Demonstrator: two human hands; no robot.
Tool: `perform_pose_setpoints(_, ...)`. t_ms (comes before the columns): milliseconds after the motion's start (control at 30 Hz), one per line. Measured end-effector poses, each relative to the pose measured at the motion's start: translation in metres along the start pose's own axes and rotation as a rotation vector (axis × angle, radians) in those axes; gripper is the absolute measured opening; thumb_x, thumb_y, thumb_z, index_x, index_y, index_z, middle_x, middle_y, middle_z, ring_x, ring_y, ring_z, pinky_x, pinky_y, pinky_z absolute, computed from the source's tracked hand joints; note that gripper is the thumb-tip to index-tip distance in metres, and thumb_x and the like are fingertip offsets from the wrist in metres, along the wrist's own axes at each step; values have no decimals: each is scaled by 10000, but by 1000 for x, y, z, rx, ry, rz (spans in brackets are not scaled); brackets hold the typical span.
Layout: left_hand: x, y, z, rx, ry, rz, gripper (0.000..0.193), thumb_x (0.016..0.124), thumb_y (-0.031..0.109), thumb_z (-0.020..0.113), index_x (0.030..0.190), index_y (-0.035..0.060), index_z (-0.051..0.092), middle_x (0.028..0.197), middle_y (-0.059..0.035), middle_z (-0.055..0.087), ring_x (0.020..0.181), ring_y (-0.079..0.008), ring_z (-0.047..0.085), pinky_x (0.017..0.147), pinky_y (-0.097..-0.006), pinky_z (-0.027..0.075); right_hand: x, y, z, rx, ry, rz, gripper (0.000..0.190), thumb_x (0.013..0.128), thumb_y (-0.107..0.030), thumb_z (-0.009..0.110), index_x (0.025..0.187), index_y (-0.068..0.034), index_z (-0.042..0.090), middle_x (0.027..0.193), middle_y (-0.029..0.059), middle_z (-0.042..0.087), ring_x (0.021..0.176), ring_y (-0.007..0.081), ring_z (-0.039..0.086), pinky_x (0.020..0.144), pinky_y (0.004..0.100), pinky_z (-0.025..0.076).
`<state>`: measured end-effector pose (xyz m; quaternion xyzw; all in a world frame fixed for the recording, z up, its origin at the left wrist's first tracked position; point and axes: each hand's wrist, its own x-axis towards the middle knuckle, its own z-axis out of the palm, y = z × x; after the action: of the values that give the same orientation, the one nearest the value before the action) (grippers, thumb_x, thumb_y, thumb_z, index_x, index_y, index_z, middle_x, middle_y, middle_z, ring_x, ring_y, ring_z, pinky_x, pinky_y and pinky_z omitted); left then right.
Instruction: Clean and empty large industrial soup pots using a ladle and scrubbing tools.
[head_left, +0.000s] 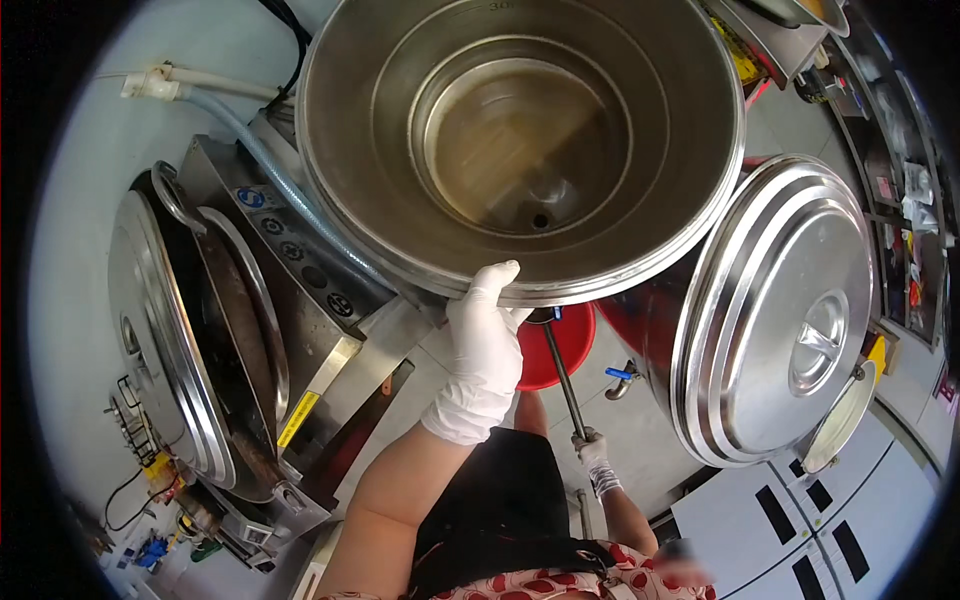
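Observation:
A large stainless-steel barrel (337, 150) stands open at the top of the view, with a little cloudy liquid on its bottom and a small dark drain hole (540, 220). My left hand (484, 352), in a white glove, grips the barrel's near rim with the thumb over the inside edge. Lower down, my right hand (592, 448), also gloved, is closed around a long metal rod (564, 379). The rod runs up to a dark piece below the rim; its far end is hidden by the barrel. A red plastic basin or bucket (574, 341) sits on the floor beneath.
A second steel barrel with a domed lid (772, 322) stands on the right, near a blue-handled tap (621, 379). On the left are a steel cooker (307, 322) and a lid tilted upright (161, 337). A clear hose (277, 172) runs behind. White cabinets (817, 517) stand lower right.

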<state>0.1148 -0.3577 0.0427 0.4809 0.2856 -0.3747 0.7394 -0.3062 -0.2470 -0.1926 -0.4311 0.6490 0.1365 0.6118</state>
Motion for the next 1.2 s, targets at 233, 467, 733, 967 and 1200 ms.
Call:
perform_pose_setpoints(233, 1, 1, -5, 57, 9, -4, 226, 744, 181, 661, 908, 34, 613, 931, -45, 574, 899, -142, 551, 856, -333, 439, -3, -4, 1, -35, -3, -13, 80, 771, -84, 646, 837, -83, 601, 539, -29, 492, 395, 69, 413, 358, 237, 321)
perform_pose_setpoints(467, 3, 0, -4, 33, 7, -14, 235, 741, 181, 661, 907, 23, 606, 941, -50, 573, 884, -148, 558, 865, -334, 441, -1, 1, 1, -15, 3, 4, 89, 772, -95, 648, 846, -86, 600, 544, -28, 492, 397, 69, 409, 359, 237, 320)
perform_pose_setpoints(733, 0, 2, -2, 16, 70, -24, 262, 725, 154, 665, 925, 6, 583, 952, -71, 565, 889, -170, 570, 835, -344, 481, -1, -3, 4, -13, 5, 12, 93, 777, -90, 645, 856, -90, 595, 555, -23, 496, 398, 73, 413, 363, 239, 324)
perform_pose_setpoints(967, -2, 1, 1, 13, -40, 11, 372, 766, 167, 599, 1083, 3, 493, 1091, -124, 537, 1037, -250, 532, 928, -414, 444, 4, 2, 2, 22, -12, 45, 83, 782, -88, 638, 850, -75, 591, 537, -21, 492, 404, 69, 415, 367, 234, 319)
perform_pose_setpoints(1200, 2, 6, -6, 83, -25, 4, 427, 769, 185, 599, 1108, -36, 464, 1107, -174, 540, 1063, -304, 531, 955, -442, 425, 5, 6, 7, 21, 0, -31, 70, 784, -102, 647, 827, -71, 601, 541, -24, 491, 417, 67, 405, 387, 237, 315)
